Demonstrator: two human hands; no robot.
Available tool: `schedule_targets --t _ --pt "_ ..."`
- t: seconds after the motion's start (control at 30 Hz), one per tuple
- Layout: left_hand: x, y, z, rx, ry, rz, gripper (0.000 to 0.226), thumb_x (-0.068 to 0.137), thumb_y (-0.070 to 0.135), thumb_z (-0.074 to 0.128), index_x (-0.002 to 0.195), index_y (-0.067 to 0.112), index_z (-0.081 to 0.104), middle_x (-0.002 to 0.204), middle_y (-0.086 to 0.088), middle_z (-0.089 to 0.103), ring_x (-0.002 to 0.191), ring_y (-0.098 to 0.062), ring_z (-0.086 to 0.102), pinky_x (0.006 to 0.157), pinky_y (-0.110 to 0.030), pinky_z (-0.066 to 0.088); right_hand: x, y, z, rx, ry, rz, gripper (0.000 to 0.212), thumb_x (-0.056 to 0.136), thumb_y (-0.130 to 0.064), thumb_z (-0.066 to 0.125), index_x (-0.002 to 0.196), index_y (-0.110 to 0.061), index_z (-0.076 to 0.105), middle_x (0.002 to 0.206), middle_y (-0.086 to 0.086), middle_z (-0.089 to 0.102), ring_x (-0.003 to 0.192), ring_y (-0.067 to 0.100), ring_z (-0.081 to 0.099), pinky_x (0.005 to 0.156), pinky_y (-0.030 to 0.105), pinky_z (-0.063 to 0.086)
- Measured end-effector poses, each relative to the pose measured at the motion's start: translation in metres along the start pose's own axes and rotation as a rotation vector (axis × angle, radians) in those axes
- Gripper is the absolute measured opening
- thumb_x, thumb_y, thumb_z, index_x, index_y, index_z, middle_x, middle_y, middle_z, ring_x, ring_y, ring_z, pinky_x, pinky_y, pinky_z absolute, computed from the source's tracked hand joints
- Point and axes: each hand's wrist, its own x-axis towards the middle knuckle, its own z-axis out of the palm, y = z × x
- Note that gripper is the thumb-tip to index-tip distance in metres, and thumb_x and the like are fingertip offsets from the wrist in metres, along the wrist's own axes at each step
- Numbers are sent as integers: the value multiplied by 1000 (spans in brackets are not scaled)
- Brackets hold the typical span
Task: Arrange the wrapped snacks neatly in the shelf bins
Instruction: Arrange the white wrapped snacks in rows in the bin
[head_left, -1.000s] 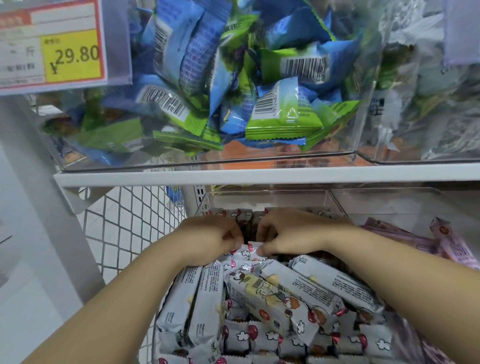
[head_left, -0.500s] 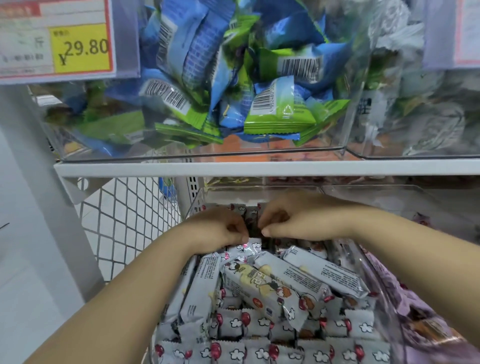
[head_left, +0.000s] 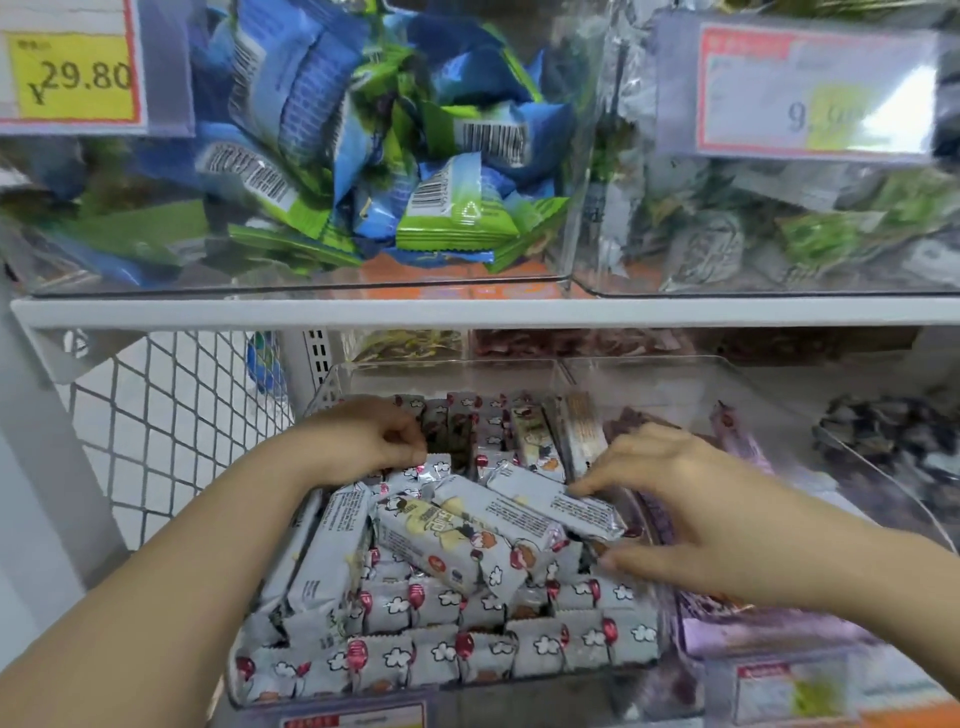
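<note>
White shelf rail and wire mesh frame a shop fixture with clear tubs on two levels. On the lower level a clear bin holds grey-white wrapped bars: neat upright rows at the front and back, with several lying slantwise on top in the middle. The right hand is spread wide over one loose bar, forefinger touching its top and thumb on the near side, not closed on it. The left hand sits at the back row with its fingers curled down; whether they pinch a wrapper end cannot be told. These bars look light and fairly stiff in the middle, with slick crinkly film and thin crimped ends, so taking them across the body between thumb and fingers seems surer than by a crimp. Above, an upper bin is heaped with blue and green packets behind a price tag. Just right, a neighbouring bin holds purple packets.
</note>
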Motion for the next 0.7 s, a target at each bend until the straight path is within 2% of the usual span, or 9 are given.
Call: schedule_targets --t 0.13,0.2,0.27,0.37,0.43,0.5,0.57,0.63,0.7 --pt "0 2 0 -27 1 3 6 88 39 59 88 33 60 87 20 57 84 -1 54 70 -19 40 6 -4 11 -149 95 18 55 68 -63 48 113 -33 60 94 -17 63 84 6 39 77 24 31" --pt "-1 2 0 -29 -1 -2 6 88 39 59 89 33 60 87 20 57 84 -1 54 71 -20 40 7 -9 10 -148 137 35 46 66 -56 50 104 -34 64 82 -20 62 78 6 45 74 26 37" --pt "-1 2 0 -22 -2 2 6 88 39 59 87 33 60 86 19 58 83 -2 55 71 -22 40 7 -13 1 -34 241 75 35 65 -49 54 94 -34 66 77 -22 60 73 1 52 69 26 46" --pt "-2 2 -1 -14 0 3 7 89 38 58 83 35 59 85 18 59 82 -3 55 69 -22 39 22 -16 -15 216 399 148 22 72 -35 66 93 -36 64 85 -24 62 82 -4 58 72 9 45" --pt "-3 2 -1 -13 6 2 6 89 38 58 84 35 60 85 19 58 81 -3 55 68 -21 39 41 -17 -16 231 435 152 27 77 -31 68 103 -33 63 94 -22 61 88 -7 55 77 4 41" --pt "-4 3 -1 0 17 7 6 90 37 58 87 33 61 83 20 58 80 -3 55 66 -20 39 62 -20 -10 217 416 156 39 80 -33 67 117 -25 59 104 -17 57 98 -3 52 81 11 39" --pt "-5 4 -1 24 25 13 6 90 36 57 88 32 60 82 20 57 78 -4 55 65 -20 39 80 -19 -5 220 382 180 47 82 -35 66 125 -21 54 111 -12 56 100 4 52 76 11 33" --pt "-5 5 -1 50 26 22 5 91 34 55 88 32 58 80 20 55 76 -4 54 63 -20 39 94 -16 -3 213 350 226 49 83 -36 65 129 -21 52 123 -5 58 99 8 54 78 13 33" --pt "-5 4 -1 54 20 22 5 92 32 54 88 31 57 80 19 55 75 -2 53 62 -19 39 104 -10 -2 254 301 263 49 84 -35 66 129 -23 52 127 -5 57 95 5 49 79 16 33"
